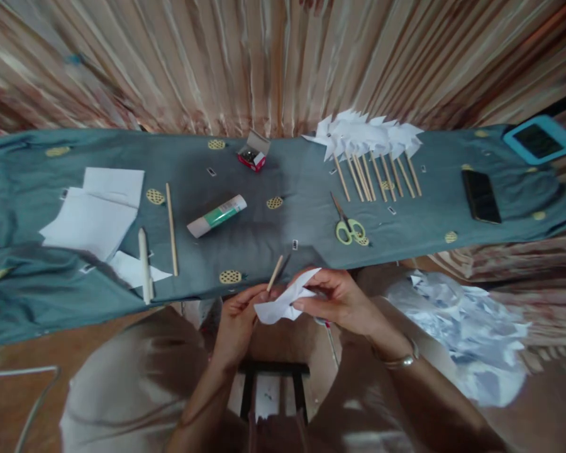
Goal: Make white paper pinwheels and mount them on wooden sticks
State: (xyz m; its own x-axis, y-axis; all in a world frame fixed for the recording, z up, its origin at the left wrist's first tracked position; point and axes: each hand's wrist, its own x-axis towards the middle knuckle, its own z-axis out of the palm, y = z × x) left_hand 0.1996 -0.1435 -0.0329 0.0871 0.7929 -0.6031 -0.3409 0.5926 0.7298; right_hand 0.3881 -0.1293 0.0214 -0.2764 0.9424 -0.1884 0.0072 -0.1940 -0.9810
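Low in the middle of the head view, my left hand (240, 318) is closed round a thin wooden stick (274, 273), whose upper end points up and right. My right hand (339, 299) pinches a folded white paper piece (283, 305) between thumb and fingers. The paper lies right beside the stick, its left part next to my left fingertips; whether the two are joined is hidden. Scissors with green handles (348, 228) lie beyond my right hand. A glue stick (217, 216) rests on the cloth beyond my left hand.
On the green cloth (302, 182) are white paper sheets (94, 217), a loose stick (172, 229), an open pin box (253, 152), several paper pinwheels on sticks (368, 137), a phone (481, 196) and a blue-framed device (540, 139). A bag of paper pieces (471, 333) sits at right.
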